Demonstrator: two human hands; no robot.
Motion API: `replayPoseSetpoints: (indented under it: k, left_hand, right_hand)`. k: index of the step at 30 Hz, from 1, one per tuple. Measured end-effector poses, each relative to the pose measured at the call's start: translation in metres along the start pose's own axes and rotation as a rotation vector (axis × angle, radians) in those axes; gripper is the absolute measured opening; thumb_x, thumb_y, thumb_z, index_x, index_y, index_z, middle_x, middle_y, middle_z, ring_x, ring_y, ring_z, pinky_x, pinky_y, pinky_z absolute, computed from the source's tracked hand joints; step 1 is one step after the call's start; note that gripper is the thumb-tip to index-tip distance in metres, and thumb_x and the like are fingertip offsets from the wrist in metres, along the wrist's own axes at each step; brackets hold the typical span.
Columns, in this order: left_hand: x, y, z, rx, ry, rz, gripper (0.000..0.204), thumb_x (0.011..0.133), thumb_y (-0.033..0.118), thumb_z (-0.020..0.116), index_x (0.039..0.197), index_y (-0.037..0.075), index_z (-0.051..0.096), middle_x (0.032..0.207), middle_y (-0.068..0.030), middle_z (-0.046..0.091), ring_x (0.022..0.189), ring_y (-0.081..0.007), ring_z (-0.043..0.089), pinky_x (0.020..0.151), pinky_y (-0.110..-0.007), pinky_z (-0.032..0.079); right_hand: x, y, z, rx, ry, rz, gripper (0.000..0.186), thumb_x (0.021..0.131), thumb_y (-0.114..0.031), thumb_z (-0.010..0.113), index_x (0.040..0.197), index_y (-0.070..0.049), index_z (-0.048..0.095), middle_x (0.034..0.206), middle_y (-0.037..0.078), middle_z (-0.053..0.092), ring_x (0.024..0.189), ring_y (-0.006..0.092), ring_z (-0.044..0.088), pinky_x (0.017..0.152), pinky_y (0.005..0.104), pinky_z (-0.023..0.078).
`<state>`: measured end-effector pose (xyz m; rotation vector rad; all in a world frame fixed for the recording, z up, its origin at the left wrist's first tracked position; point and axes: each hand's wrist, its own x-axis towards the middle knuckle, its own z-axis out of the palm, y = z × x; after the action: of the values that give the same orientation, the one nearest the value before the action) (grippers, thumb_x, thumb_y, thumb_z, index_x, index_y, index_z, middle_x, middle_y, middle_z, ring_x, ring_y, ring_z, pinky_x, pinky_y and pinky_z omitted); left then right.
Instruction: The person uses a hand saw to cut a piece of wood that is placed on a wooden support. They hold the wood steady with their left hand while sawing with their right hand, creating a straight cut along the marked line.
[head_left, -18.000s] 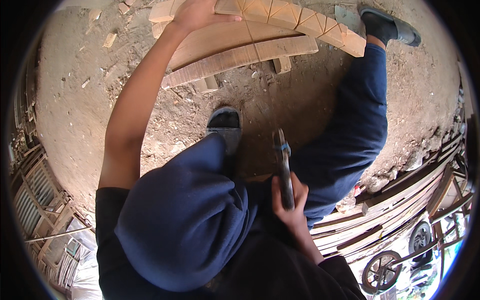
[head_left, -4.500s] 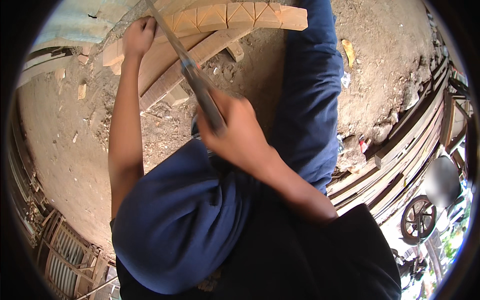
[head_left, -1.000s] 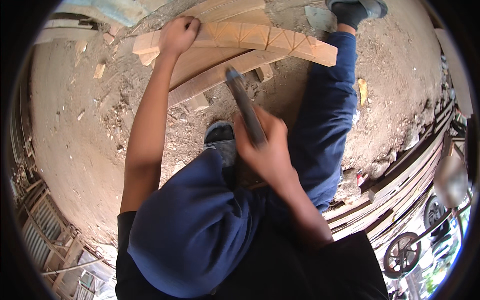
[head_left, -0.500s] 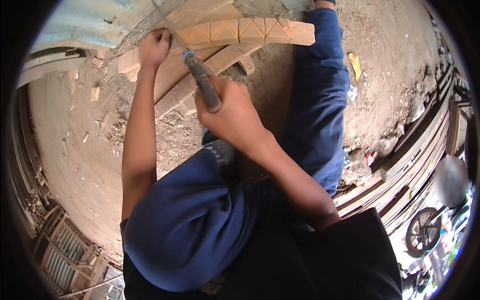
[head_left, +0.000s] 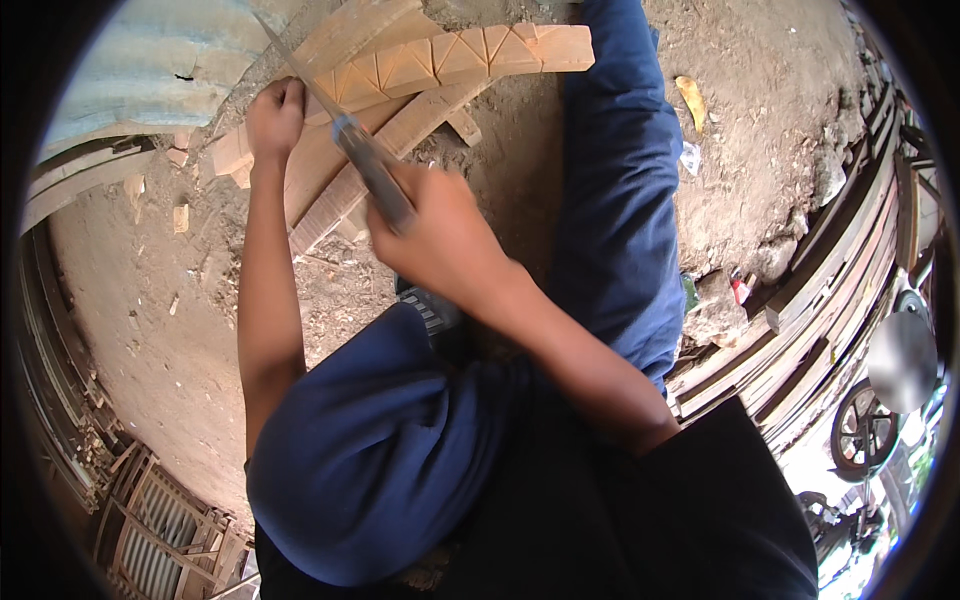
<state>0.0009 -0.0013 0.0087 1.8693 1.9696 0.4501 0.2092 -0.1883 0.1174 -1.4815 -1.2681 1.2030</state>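
My left hand [head_left: 274, 122] is closed on the left part of a curved wooden piece [head_left: 460, 58], with the thumb beside the blade. Its upper face carries zigzag cut lines. In my right fist is the dark handle of a long-bladed hand tool [head_left: 372, 170]. A blue collar joins that handle to the thin, tapering metal blade, which lies slantwise across the wood close to my left thumb. My right hand [head_left: 440, 235] is wrapped around the handle. Blur hides the blade's edge, so I cannot tell whether it has teeth.
More boards [head_left: 400, 135] lie beneath the wooden piece on the dirt ground. A pale corrugated sheet [head_left: 150, 70] is at the far left. My blue-trousered leg [head_left: 620, 190] stretches along the right. Stacked planks [head_left: 800, 330] and a motorcycle wheel [head_left: 865, 430] stand further right.
The wooden piece, both hands and the bladed tool appear shifted left and slightly farther in the view, along with the surroundings. Both holds stay the same.
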Motion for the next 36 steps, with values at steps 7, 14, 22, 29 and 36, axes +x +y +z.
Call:
replayPoseSetpoints:
  k: [7,14,22,29,36]
  left_hand:
    - [0.004,-0.015,-0.003,0.034,0.080,0.122,0.040,0.088,0.041,0.049,0.099,0.010,0.072,0.097,-0.0208,0.068,0.094,-0.0391,0.064,0.082,-0.045,0.049]
    - [0.004,-0.009,0.000,0.052,0.042,0.106,0.041,0.088,0.042,0.047,0.099,0.011,0.072,0.101,-0.0196,0.068,0.097,-0.0387,0.064,0.086,-0.044,0.049]
    - [0.004,-0.017,0.012,0.013,0.214,0.203,0.032,0.085,0.029,0.050,0.077,0.002,0.066,0.086,-0.0236,0.065,0.083,-0.0413,0.063,0.073,-0.050,0.048]
    - [0.003,-0.009,0.009,0.008,0.235,0.195,0.034,0.086,0.030,0.049,0.080,0.001,0.067,0.088,-0.0242,0.065,0.085,-0.0422,0.063,0.075,-0.051,0.049]
    - [0.001,-0.005,0.009,-0.018,0.210,0.152,0.038,0.086,0.032,0.049,0.082,0.000,0.068,0.087,-0.0261,0.065,0.085,-0.0435,0.063,0.077,-0.052,0.049]
  right_hand:
    - [-0.056,0.001,-0.019,-0.034,-0.050,0.060,0.013,0.084,-0.009,0.063,0.081,0.004,0.060,0.060,0.021,0.054,0.052,0.0289,0.060,0.055,0.0388,0.047]
    - [-0.066,0.018,-0.021,-0.013,-0.031,0.034,0.013,0.087,-0.006,0.064,0.080,0.002,0.058,0.055,0.008,0.048,0.049,0.0091,0.044,0.047,0.0311,0.039]
    - [-0.132,0.022,-0.054,-0.160,-0.136,0.143,0.007,0.086,-0.001,0.062,0.090,0.004,0.059,0.056,0.009,0.052,0.050,0.0134,0.055,0.046,0.0286,0.041]
    - [-0.161,0.035,-0.047,-0.100,-0.042,0.122,0.021,0.089,-0.002,0.062,0.072,-0.001,0.050,0.053,0.000,0.041,0.051,0.0030,0.037,0.044,0.0266,0.029]
    - [-0.126,0.030,-0.035,-0.108,-0.079,0.185,0.020,0.090,-0.004,0.062,0.072,0.000,0.053,0.053,0.005,0.049,0.045,0.0065,0.046,0.043,0.0275,0.035]
